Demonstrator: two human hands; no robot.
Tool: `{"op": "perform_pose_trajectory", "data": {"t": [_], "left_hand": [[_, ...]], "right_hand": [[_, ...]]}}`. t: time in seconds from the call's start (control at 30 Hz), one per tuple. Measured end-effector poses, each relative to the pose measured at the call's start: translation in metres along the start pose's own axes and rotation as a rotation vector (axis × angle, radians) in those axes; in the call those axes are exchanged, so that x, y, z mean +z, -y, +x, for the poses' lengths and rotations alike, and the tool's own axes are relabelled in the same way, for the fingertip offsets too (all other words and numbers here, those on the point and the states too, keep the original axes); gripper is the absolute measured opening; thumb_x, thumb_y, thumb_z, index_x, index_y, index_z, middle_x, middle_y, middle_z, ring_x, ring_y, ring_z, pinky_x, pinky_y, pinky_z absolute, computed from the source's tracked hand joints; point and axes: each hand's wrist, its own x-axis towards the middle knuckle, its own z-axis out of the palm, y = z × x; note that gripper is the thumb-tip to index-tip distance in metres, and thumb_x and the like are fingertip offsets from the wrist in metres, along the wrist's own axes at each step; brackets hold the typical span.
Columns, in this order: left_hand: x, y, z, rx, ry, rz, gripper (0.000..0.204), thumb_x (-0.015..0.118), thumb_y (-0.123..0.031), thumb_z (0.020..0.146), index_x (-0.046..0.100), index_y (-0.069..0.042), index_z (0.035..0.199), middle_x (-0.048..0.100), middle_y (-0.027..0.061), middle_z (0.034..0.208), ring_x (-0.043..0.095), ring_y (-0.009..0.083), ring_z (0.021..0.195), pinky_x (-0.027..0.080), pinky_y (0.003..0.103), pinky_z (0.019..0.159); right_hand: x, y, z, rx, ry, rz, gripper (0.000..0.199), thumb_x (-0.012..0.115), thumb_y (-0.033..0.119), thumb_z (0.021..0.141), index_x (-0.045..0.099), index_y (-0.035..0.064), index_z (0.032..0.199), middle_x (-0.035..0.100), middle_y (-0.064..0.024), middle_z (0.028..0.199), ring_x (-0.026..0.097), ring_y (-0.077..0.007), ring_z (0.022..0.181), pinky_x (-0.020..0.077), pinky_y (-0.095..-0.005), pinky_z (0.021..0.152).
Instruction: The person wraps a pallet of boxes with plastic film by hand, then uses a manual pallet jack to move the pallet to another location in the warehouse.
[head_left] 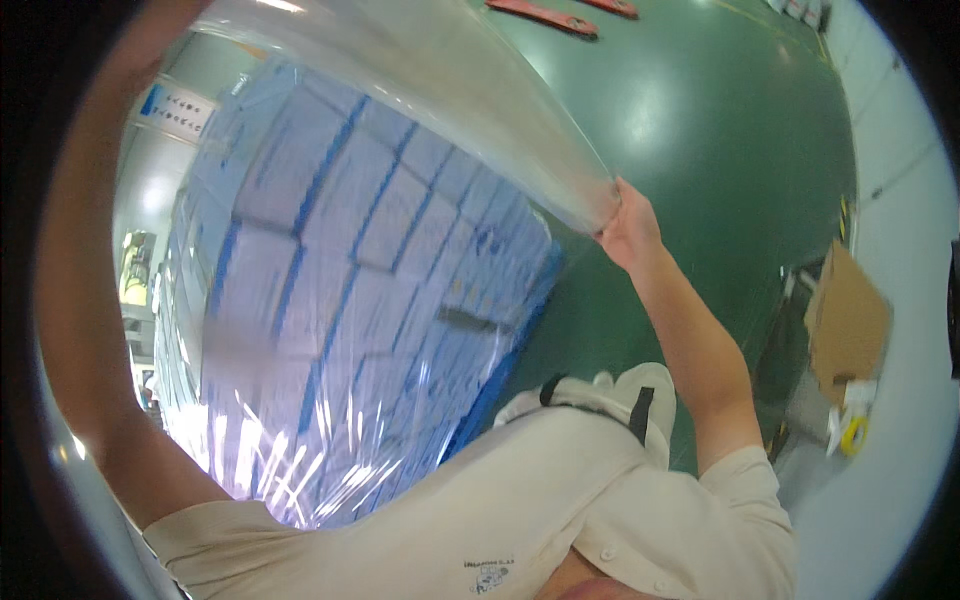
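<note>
Currently, the right hand (632,228) curls its fingers around the stretch film's (460,90) end at upper centre-right, beside film-wrapped cartons (350,230) filling centre-left; the left hand lies beyond the upper-left edge, its fingers unseen.

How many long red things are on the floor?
2. One red bar lies on the green floor near the top edge; another red bar is to its right, cut off. The clear plastic film may hide more.
</note>
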Motion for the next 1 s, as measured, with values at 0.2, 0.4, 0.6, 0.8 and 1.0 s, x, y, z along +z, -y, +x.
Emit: {"op": "perform_pose_trajectory", "data": {"t": [0.2, 0.4, 0.6, 0.8, 1.0], "left_hand": [[0.09, -0.026, 0.134, -0.2, 0.036, -0.098, 0.046, 0.056, -0.045, 0.093, 0.067, -0.001, 0.104, 0.069, 0.0128, 0.089, 0.065, 0.0232, 0.074, 0.053, 0.038, 0.071], [0.2, 0.048, 0.273, -0.431, 0.22, -0.181, 0.053, 0.062, -0.049, 0.089, 0.067, 0.003, 0.094, 0.068, 0.0152, 0.081, 0.067, 0.0241, 0.073, 0.055, 0.035, 0.07], [0.283, 0.113, 0.343, -0.637, 0.279, -0.05, 0.052, 0.064, -0.047, 0.087, 0.064, 0.005, 0.087, 0.064, 0.0145, 0.077, 0.063, 0.0232, 0.071, 0.05, 0.036, 0.066], [0.363, 0.143, 0.401, -0.812, 0.398, 0.028, 0.056, 0.067, -0.047, 0.084, 0.063, 0.009, 0.092, 0.064, 0.0165, 0.077, 0.062, 0.025, 0.072, 0.049, 0.036, 0.065], [0.405, 0.191, 0.479, -0.712, 0.606, -0.076, 0.055, 0.068, -0.044, 0.084, 0.062, 0.009, 0.097, 0.064, 0.0221, 0.085, 0.063, 0.0301, 0.079, 0.051, 0.038, 0.07]], "right_hand": [[0.019, 0.098, 0.168, 0.132, 0.085, -0.018, 0.043, 0.032, 0.037, 0.102, 0.052, 0.0066, 0.124, 0.058, -0.008, 0.124, 0.053, -0.0211, 0.117, 0.0398, -0.0379, 0.095], [0.051, 0.159, 0.351, 0.385, 0.197, -0.105, 0.042, 0.033, 0.039, 0.101, 0.056, 0.0118, 0.122, 0.062, -0.003, 0.117, 0.056, -0.0181, 0.105, 0.0408, -0.0344, 0.084], [0.09, 0.154, 0.523, 0.609, 0.491, -0.22, 0.045, 0.031, 0.04, 0.101, 0.055, 0.0087, 0.124, 0.063, -0.0057, 0.121, 0.057, -0.0205, 0.111, 0.0381, -0.0379, 0.094], [0.145, 0.121, 0.643, 0.894, 0.392, -0.247, 0.056, 0.034, 0.047, 0.098, 0.054, 0.0032, 0.127, 0.062, -0.0117, 0.122, 0.058, -0.0271, 0.112, 0.0407, -0.0377, 0.096], [0.206, 0.133, 0.764, 0.969, 0.317, -0.441, 0.074, 0.039, 0.056, 0.093, 0.051, -0.01, 0.124, 0.06, -0.0185, 0.124, 0.058, -0.0307, 0.114, 0.0453, -0.0432, 0.095]]}}
